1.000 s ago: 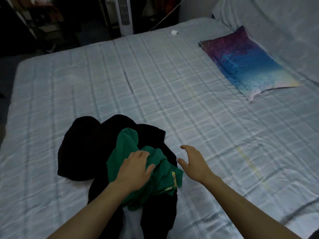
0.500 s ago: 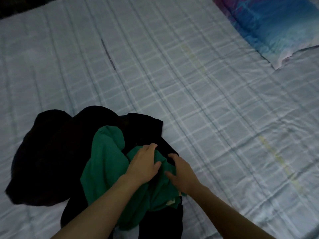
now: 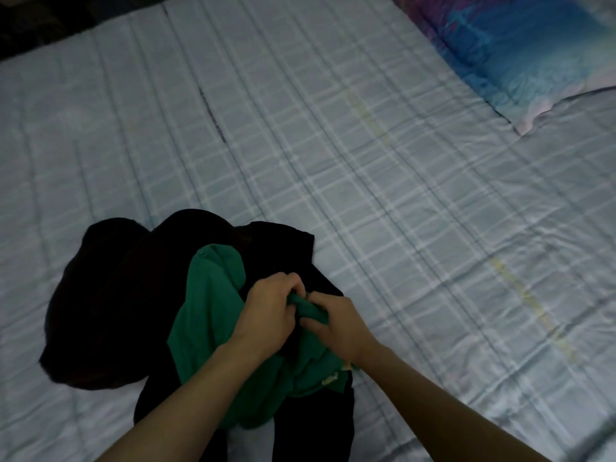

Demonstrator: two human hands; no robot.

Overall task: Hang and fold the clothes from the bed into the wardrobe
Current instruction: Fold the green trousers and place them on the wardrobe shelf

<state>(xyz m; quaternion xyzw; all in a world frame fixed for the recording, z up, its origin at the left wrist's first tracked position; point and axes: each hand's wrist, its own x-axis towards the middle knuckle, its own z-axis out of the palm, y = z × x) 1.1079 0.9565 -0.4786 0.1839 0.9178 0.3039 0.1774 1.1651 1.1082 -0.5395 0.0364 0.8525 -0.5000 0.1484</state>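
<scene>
A green garment (image 3: 213, 315) lies crumpled on top of a black garment (image 3: 110, 305), both heaped on the near left part of the bed (image 3: 383, 195). The left hand (image 3: 266, 315) and right hand (image 3: 336, 325) meet at the green garment's upper right fold, just beside each other. Fingers of both hands are curled and clamped on a bunch of green cloth between them. A white piece (image 3: 253, 441) shows under the heap's near edge. A blue-purple pillow (image 3: 520, 51) lies at far right, well apart.
</scene>
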